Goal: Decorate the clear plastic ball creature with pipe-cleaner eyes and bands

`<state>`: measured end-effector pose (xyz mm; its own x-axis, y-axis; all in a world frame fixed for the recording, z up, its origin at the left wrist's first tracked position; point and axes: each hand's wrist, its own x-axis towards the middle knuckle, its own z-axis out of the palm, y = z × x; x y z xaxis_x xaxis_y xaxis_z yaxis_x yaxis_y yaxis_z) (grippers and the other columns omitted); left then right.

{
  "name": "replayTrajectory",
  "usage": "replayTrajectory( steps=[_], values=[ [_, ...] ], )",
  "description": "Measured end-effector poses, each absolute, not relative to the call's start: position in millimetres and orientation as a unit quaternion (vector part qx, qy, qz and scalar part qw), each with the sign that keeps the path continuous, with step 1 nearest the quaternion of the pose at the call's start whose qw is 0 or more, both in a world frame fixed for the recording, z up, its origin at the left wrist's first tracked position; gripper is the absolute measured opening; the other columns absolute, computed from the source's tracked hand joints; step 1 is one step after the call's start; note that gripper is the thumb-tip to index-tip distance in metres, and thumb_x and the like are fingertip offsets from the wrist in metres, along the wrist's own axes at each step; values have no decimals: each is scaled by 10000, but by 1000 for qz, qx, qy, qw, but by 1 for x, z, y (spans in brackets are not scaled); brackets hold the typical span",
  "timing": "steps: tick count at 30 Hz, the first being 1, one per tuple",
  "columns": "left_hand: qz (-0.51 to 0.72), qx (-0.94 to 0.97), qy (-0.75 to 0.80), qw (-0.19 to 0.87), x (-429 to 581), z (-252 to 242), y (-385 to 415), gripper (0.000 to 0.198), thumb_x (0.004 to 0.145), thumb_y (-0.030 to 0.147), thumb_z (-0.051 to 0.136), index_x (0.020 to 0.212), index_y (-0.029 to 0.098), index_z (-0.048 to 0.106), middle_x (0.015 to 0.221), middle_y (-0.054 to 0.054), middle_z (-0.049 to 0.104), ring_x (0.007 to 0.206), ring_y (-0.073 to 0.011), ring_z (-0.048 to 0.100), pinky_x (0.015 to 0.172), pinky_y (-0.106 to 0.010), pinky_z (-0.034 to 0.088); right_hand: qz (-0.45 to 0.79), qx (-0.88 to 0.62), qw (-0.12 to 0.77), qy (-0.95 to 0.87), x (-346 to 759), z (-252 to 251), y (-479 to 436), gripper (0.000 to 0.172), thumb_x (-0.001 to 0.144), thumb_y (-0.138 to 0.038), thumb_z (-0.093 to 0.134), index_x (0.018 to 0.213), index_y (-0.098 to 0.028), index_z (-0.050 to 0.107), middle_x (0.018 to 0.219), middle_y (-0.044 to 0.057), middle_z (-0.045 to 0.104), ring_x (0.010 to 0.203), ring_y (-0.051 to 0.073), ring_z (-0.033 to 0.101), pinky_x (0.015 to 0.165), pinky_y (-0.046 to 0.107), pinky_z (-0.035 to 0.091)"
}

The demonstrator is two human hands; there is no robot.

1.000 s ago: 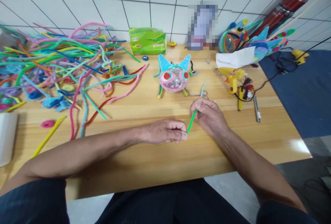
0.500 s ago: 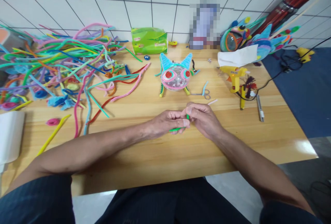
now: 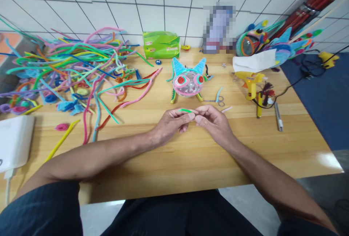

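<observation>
A short green pipe cleaner is pinched between my two hands, just in front of the scissors. My left hand has its thumb and fingers closed on it. Fingertips of my right hand meet the left ones and close on its other end, which they mostly hide. Behind my hands stands a clear round figure with pink-ringed red eyes, blue pointed ears and green-yellow legs. The scissors lie beside its right leg with a light blue piece across them.
Piled pipe cleaners cover the table's left side. A green tissue pack stands at the wall. To the right are a yellow glue gun, a cutter knife and a red flask. A white box sits at left.
Both hands have risen slightly toward the figure, and the green pipe cleaner has turned from pointing low and left to lying above the thumbs. The whole view has shifted a little.
</observation>
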<state>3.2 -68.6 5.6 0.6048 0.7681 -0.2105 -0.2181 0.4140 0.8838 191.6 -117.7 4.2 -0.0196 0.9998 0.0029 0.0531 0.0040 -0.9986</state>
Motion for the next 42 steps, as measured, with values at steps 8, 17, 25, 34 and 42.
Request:
replayTrajectory(
  steps=[8,17,25,34,42],
  values=[
    [310,509,347,724,-3,10,-62,484,808,609,875,918,143,806,673,0,706,524,-84,569,511,-215,479,204,-555,438,-677,208,20,-115,127,961,-306,705,863,-275,781,747,5,690,715,187,613,700,348,461],
    [306,541,382,684,-3,9,-54,501,783,631,865,749,158,704,753,-46,784,471,-66,535,450,-204,453,246,-577,462,-627,223,29,-109,158,903,-351,780,773,-263,784,713,-6,666,678,169,545,664,337,431],
    [292,537,364,703,-3,5,-54,497,782,616,875,829,151,704,761,-27,756,497,-68,550,439,-197,469,347,-585,519,-517,236,22,-99,187,781,-420,867,798,-243,808,663,-25,627,635,141,499,592,292,383],
    [336,522,354,700,-3,9,-55,486,804,608,859,793,165,659,617,31,638,474,-64,510,426,-184,427,393,-575,548,-464,236,26,-96,356,755,-468,895,596,-239,674,594,-29,606,629,142,533,692,325,463],
    [368,463,343,730,-5,14,-53,559,781,678,871,829,157,675,779,-1,728,493,-56,538,441,-196,439,373,-575,589,-427,237,23,-98,275,781,-445,883,678,-249,720,585,-46,610,604,140,501,684,327,412]
  ],
)
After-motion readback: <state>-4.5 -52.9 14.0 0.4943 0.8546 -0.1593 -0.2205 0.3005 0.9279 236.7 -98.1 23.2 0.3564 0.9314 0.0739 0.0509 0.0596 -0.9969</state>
